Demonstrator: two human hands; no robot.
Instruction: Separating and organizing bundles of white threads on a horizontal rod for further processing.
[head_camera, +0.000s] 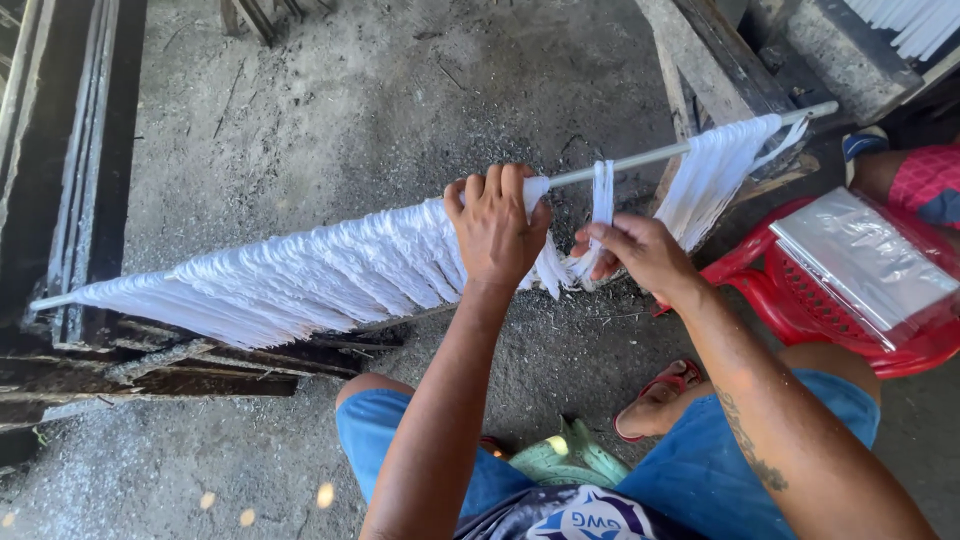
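A thin pale rod (640, 158) slopes from lower left to upper right, resting on dark wooden frames. Many white noodle-like strands (300, 275) hang over it in a long curtain. My left hand (495, 225) is closed over the rod and the strands near its middle. My right hand (640, 250) sits just to the right, pinching the lower ends of one separate small bunch of strands (603, 195). Another bunch (715, 175) hangs farther right on the rod.
A red plastic chair (800, 300) at right carries a stack of clear plastic sheets (865, 260). Another person's red-clothed leg (920, 180) shows at far right. Dark wooden frames (70, 150) stand left and upper right. Grey concrete floor lies below; my blue shorts and sandals are near.
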